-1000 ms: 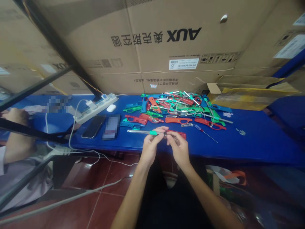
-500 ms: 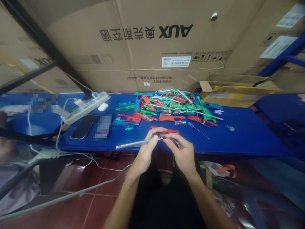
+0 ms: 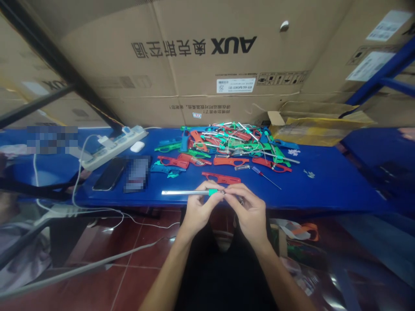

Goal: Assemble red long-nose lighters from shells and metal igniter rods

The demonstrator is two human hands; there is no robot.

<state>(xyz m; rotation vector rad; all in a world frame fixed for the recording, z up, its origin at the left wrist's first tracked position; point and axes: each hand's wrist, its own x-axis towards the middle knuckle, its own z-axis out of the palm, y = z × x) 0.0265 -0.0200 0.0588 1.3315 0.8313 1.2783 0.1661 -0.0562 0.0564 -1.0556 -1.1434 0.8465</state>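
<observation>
A silver lighter tube (image 3: 184, 192) with a green collar lies nearly level across my left hand (image 3: 199, 212), which is closed around its collar end. My right hand (image 3: 250, 211) pinches at that same end, its fingertips almost touching those of the left. Something small and dark sits between the fingertips, and a metallic bit shows inside the right fingers; neither is clear. Just beyond my hands lies a red lighter shell half (image 3: 220, 177) on the blue table (image 3: 324, 190). Farther back, an orange shell (image 3: 231, 161) and a screwdriver (image 3: 257, 171) lie before a heap of lighter parts (image 3: 233, 140).
To the left are a dark phone (image 3: 109, 173), a blurred-out item (image 3: 136, 173), a white case (image 3: 137, 147) and a power strip (image 3: 113, 149) with cables. A large carton (image 3: 194, 69) stands behind; an opened taped box (image 3: 311, 129) sits back right. Another person's sleeve (image 3: 26, 263) shows at left.
The lighter tube has swung from a slant to nearly level, and its green collar shows more. Both hands stay together at its end. More of the red shell is uncovered.
</observation>
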